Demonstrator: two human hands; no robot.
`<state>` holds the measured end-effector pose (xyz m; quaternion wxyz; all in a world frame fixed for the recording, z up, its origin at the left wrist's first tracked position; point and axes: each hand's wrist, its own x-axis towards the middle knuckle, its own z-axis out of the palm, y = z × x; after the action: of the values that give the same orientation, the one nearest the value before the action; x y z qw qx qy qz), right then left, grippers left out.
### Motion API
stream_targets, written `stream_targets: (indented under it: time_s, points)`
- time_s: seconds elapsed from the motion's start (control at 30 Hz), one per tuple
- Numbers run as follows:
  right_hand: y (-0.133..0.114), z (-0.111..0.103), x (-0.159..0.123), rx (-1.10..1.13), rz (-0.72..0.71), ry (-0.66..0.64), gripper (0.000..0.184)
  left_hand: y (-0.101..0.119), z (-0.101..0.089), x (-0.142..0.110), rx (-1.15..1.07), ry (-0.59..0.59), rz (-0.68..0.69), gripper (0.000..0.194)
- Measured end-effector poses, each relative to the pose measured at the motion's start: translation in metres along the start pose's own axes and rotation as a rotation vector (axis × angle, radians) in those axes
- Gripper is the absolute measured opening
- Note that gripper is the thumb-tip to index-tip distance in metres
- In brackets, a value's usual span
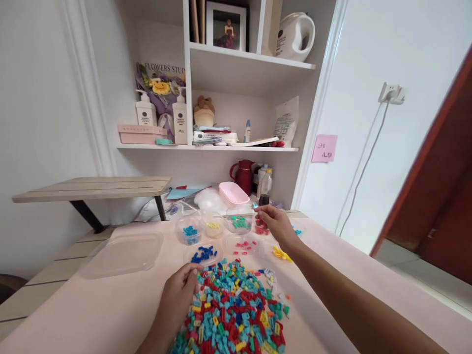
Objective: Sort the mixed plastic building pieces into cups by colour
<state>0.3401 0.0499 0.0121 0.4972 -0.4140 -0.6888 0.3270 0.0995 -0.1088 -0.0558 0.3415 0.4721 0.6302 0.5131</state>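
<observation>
A wide heap of small mixed-colour plastic building bricks (236,305) covers the near middle of the table. My left hand (180,285) rests at its left edge, thumb and fingers pressed together; what they hold, if anything, is hidden. My right hand (276,223) reaches out above the red bricks (261,229) in a clear tub, its fingertips pinched. A small light-blue bit shows by those fingertips, but I cannot tell whether it is held. Other clear tubs hold green bricks (239,222), blue bricks (190,234), dark blue bricks (204,254), pink bricks (245,247) and yellow bricks (282,253).
A clear plastic lid (121,253) lies on the left of the pink-covered table (66,314). Behind the tubs stand a pink basin (233,193), a dark red jug (243,177) and a bottle (266,187). A raised wooden stand (96,188) is at the left, below shelves (210,148).
</observation>
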Motion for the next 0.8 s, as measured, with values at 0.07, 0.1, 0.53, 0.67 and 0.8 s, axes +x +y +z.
stream_targets:
  time_s: [0.07,0.1,0.53,0.67,0.8]
  points:
    - [-0.002,-0.009,-0.020,0.036,0.034,-0.101,0.033,0.001,0.000,0.000,0.000,-0.003,-0.008,0.040]
    - [-0.003,-0.015,-0.029,0.045,0.057,-0.170,0.034,0.003,0.000,0.000,0.001,-0.004,-0.012,0.041]
    - [0.011,-0.066,-0.102,-0.371,0.052,-0.548,0.018,0.001,-0.001,0.001,0.094,-0.019,-0.018,0.041]
    - [0.010,-0.075,-0.120,-0.317,0.140,-0.678,0.014,0.004,-0.002,0.001,0.132,-0.016,-0.009,0.043]
    - [0.015,-0.076,-0.128,-0.252,0.238,-0.670,0.014,0.010,0.000,-0.001,0.197,-0.020,0.011,0.041]
